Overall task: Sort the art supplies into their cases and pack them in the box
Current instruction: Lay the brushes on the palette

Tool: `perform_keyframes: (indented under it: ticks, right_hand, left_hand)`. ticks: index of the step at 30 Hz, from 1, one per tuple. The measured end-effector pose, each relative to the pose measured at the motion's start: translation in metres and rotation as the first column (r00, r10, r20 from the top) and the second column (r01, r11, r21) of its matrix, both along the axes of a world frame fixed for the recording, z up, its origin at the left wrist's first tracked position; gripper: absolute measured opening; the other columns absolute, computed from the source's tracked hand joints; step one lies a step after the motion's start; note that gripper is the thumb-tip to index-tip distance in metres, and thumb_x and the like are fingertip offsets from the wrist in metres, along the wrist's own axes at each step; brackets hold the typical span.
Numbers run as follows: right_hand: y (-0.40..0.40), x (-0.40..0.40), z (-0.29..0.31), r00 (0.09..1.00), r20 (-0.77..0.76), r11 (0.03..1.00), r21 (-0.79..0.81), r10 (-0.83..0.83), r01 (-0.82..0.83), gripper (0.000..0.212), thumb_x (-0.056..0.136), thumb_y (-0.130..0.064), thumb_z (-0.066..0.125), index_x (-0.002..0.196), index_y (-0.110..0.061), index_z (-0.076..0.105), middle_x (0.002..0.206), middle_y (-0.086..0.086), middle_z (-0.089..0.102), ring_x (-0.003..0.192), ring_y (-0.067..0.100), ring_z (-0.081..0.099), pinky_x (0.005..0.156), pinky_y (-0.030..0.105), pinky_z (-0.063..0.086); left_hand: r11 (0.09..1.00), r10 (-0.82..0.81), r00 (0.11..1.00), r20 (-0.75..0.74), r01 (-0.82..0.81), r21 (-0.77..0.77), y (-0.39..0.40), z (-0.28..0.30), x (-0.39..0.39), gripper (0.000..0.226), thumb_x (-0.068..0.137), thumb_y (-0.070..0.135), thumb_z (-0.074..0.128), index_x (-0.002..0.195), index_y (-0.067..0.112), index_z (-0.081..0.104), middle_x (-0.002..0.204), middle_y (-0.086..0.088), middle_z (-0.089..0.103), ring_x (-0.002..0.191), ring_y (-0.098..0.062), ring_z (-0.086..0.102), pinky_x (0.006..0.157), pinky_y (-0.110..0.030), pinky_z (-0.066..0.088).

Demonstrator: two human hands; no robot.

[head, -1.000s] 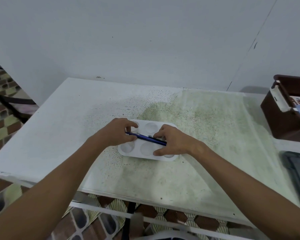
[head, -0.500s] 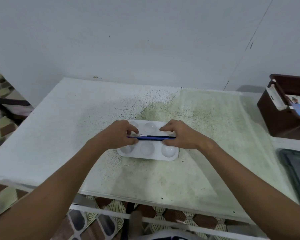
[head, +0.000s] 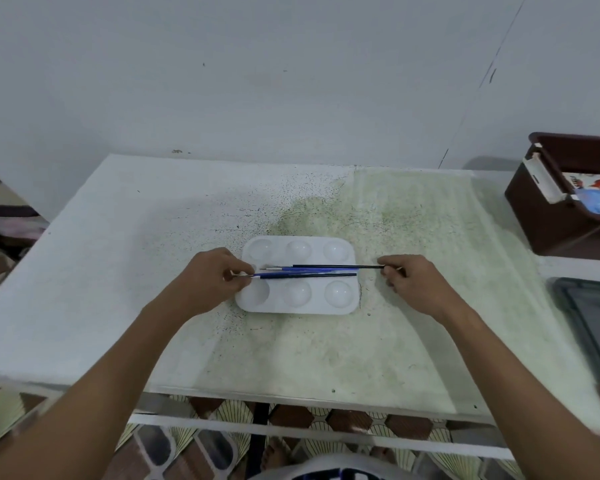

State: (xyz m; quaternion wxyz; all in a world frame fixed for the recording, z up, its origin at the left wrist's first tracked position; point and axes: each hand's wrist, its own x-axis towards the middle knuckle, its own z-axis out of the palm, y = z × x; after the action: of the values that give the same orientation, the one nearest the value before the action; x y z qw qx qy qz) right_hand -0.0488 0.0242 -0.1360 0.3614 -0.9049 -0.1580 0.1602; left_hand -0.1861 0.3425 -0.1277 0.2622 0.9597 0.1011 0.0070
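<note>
A white six-well paint palette [head: 298,304] lies on the table's middle. Across its centre lie thin paintbrushes [head: 312,271] with blue and black handles, pointing left to right. My left hand [head: 210,284] is at the palette's left edge and pinches the bristle end of the front brush. My right hand [head: 414,284] is just right of the palette and pinches the black tail end of the rear brush. A dark brown box [head: 561,216] holding colourful cases stands at the far right.
The table [head: 118,271] has a stained white and green cover; its front edge is near me. A dark flat tray [head: 593,327] lies at the right edge, below the brown box. A grey wall rises behind the table.
Both hands slid apart along the brushes, from over the palette to its two sides. The brushes turned level and now lie spread across the palette's centre.
</note>
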Motion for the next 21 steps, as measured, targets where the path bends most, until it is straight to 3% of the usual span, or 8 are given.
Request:
perform_keyframes:
  ticks: [2, 6, 9, 12, 17, 21]
  right_hand:
    - [0.006, 0.000, -0.002, 0.999, 0.015, 0.999, 0.016, -0.029, 0.029, 0.027, 0.096, -0.007, 0.050, 0.117, -0.009, 0.068, 0.088, 0.002, 0.069, 0.074, 0.011, 0.061, 0.076, 0.021, 0.050]
    - [0.018, -0.004, 0.000, 0.998, 0.056, 1.000, 0.026, -0.013, 0.012, 0.027, 0.094, -0.004, 0.052, 0.113, -0.010, 0.070, 0.087, 0.001, 0.070, 0.072, 0.007, 0.062, 0.065, 0.005, 0.043]
    - [0.026, -0.007, 0.000, 0.999, 0.053, 1.000, 0.021, 0.002, -0.004, 0.032, 0.094, 0.000, 0.047, 0.112, -0.010, 0.071, 0.086, -0.003, 0.067, 0.070, -0.003, 0.058, 0.063, 0.002, 0.040]
    - [0.025, -0.009, -0.003, 0.999, 0.004, 0.998, 0.050, -0.049, 0.049, 0.033, 0.095, -0.001, 0.045, 0.118, -0.008, 0.068, 0.092, -0.001, 0.068, 0.072, 0.005, 0.059, 0.069, 0.008, 0.043]
    - [0.018, -0.019, -0.006, 0.985, -0.107, 0.979, 0.140, -0.133, 0.147, 0.034, 0.095, -0.004, 0.047, 0.126, -0.008, 0.061, 0.103, -0.002, 0.066, 0.081, 0.014, 0.064, 0.087, 0.032, 0.053]
    - [0.020, -0.023, 0.001, 0.985, -0.147, 0.979, 0.168, -0.094, 0.118, 0.040, 0.089, -0.006, 0.055, 0.128, -0.014, 0.060, 0.110, -0.005, 0.067, 0.093, 0.008, 0.063, 0.086, 0.021, 0.047]
  left_hand:
    - [1.000, -0.016, 1.000, 0.010, 0.016, 0.013, -0.002, 0.001, 0.005, 0.016, 0.085, 0.025, 0.070, 0.100, 0.029, 0.076, 0.088, 0.002, 0.060, 0.080, -0.012, 0.058, 0.066, -0.017, 0.037]
    - [0.996, -0.078, 0.997, 0.011, 0.077, 0.042, -0.009, 0.004, 0.014, 0.018, 0.087, 0.030, 0.068, 0.104, 0.027, 0.074, 0.087, 0.002, 0.060, 0.080, -0.012, 0.056, 0.066, -0.013, 0.036]
    - [0.995, -0.090, 0.996, 0.023, 0.088, 0.052, -0.014, 0.004, 0.018, 0.027, 0.085, 0.028, 0.071, 0.111, 0.019, 0.071, 0.089, 0.000, 0.061, 0.080, -0.014, 0.057, 0.067, -0.014, 0.037]
    - [0.999, -0.041, 0.999, 0.030, 0.040, 0.021, -0.011, 0.003, 0.018, 0.038, 0.080, 0.031, 0.075, 0.115, 0.018, 0.067, 0.094, 0.001, 0.060, 0.079, -0.011, 0.058, 0.065, -0.012, 0.036]
    - [0.999, 0.040, 0.999, -0.038, -0.039, 0.028, 0.002, -0.002, 0.013, 0.055, 0.077, 0.041, 0.076, 0.124, 0.019, 0.061, 0.100, 0.003, 0.056, 0.078, -0.007, 0.054, 0.066, -0.018, 0.036]
    - [0.999, -0.039, 0.992, -0.117, 0.039, -0.004, 0.003, 0.000, 0.017, 0.073, 0.076, 0.048, 0.074, 0.139, 0.023, 0.047, 0.110, 0.004, 0.050, 0.085, -0.009, 0.053, 0.074, -0.023, 0.040]
